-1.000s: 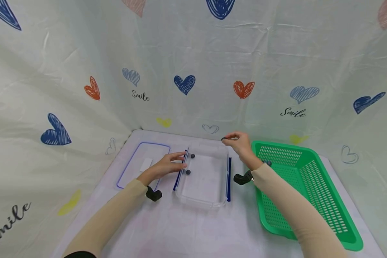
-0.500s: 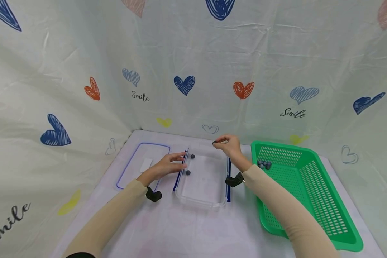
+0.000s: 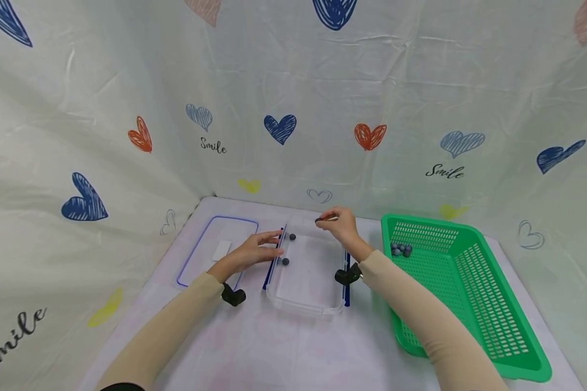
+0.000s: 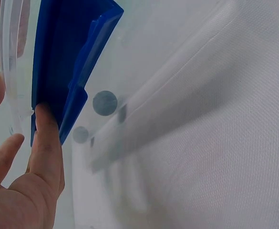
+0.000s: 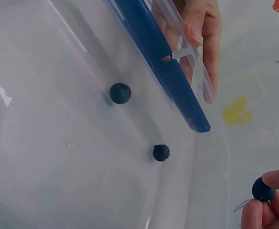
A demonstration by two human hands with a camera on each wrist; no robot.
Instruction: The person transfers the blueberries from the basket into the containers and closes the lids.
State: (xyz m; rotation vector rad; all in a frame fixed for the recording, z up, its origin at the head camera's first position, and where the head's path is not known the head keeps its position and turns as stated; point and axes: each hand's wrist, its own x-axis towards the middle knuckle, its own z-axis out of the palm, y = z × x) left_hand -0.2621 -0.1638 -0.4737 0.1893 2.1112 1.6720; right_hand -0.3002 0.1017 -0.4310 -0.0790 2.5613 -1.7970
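Observation:
A clear plastic food container (image 3: 304,308) stands on the table with blue side clips (image 4: 58,52) folded down. Two blueberries (image 5: 120,93) lie in it along its left side. My left hand (image 3: 251,252) holds the container's left edge, fingertips at the rim and one finger against the blue clip in the left wrist view. Over the container's far end, my right hand (image 3: 341,224) pinches another blueberry (image 5: 262,191) between thumb and fingers, above the rim.
A green plastic basket (image 3: 516,320) stands at the right, with several blueberries (image 3: 401,249) in its far left corner. At the left a clear lid (image 3: 203,239) with a blue seal lies flat. A white curtain (image 3: 323,87) printed with hearts hangs behind the table.
My right hand has moved left with its blueberry, from beside the basket to over the container's far end, and slightly lower. The left hand has stayed in place.

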